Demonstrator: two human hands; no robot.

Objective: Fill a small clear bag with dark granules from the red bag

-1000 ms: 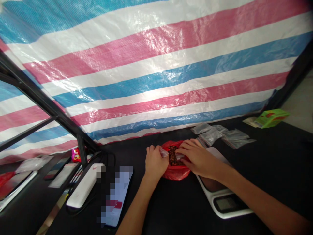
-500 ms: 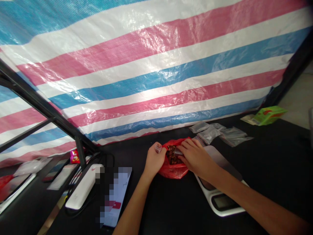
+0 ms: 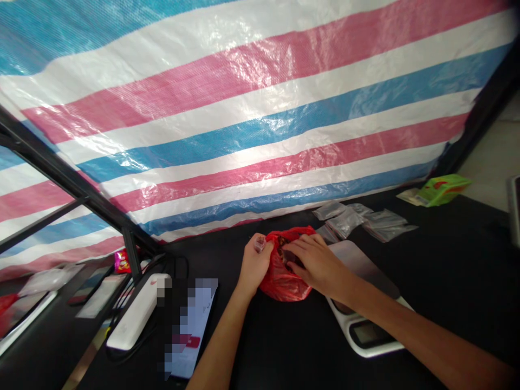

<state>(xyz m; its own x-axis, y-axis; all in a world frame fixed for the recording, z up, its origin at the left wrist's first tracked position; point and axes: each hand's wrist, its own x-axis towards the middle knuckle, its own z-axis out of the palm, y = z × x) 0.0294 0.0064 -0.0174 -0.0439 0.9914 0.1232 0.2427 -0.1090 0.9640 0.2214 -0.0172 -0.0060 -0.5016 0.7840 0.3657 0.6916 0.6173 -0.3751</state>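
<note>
A red plastic bag (image 3: 286,281) stands with its mouth open on the black table, with brown dried bits (image 3: 281,246) inside. My left hand (image 3: 255,262) is closed at the bag's left rim and pinches it. A small clear plastic piece (image 3: 260,244) sticks out of that same fist. From the right, my right hand (image 3: 314,262) reaches into the bag's mouth with its fingers curled. A greyish see-through thing (image 3: 289,255) shows under its fingers, mostly hidden, and I cannot make out its kind. Right of the bag, partly beneath my right forearm, lies a white kitchen scale (image 3: 368,351).
Several clear zip bags (image 3: 345,221) lie behind the scale. A green packet (image 3: 442,190) is at the back right. On the left are a phone (image 3: 190,330), a white power strip (image 3: 138,314) with black cables, and a black metal frame (image 3: 132,249). A striped tarp (image 3: 260,108) hangs behind.
My right hand has dipped slightly deeper into the red bag, covering more of the brown bits and the see-through thing. The bag's left rim has shifted a little left with my left hand.
</note>
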